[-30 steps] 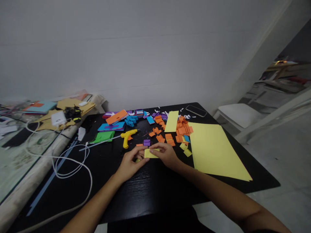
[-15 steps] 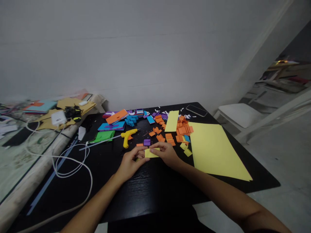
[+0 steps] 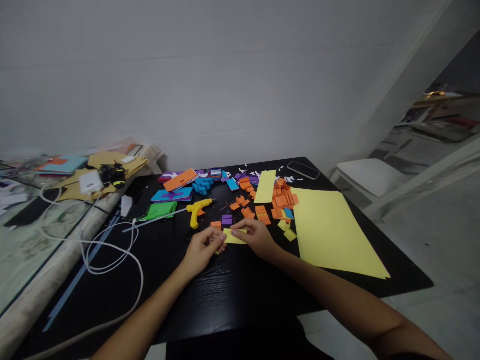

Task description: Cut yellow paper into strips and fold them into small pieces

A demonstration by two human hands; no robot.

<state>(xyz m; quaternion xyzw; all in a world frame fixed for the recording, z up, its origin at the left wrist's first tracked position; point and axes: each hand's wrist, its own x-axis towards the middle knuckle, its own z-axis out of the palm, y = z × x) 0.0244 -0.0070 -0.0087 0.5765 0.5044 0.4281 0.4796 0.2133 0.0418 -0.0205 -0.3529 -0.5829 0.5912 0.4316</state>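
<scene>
A small yellow paper strip is stretched between my two hands above the black table. My left hand pinches its left end, thumb bent over the fingers, and a sliver of yellow shows beneath that hand. My right hand is closed on the strip's right end, thumb on top. Just beyond the fingers lie a folded purple paper piece and a small orange piece. Folded yellow pieces rest to the right of my right hand.
A yellow glue gun lies left of centre. Orange folded pieces, a long yellow strip and large yellow sheets spread rightward. A phone sits at the back. White cable loops over the left side.
My left thumb has moved up and in over the fingers at the strip's left end. My right hand stays nearly still.
</scene>
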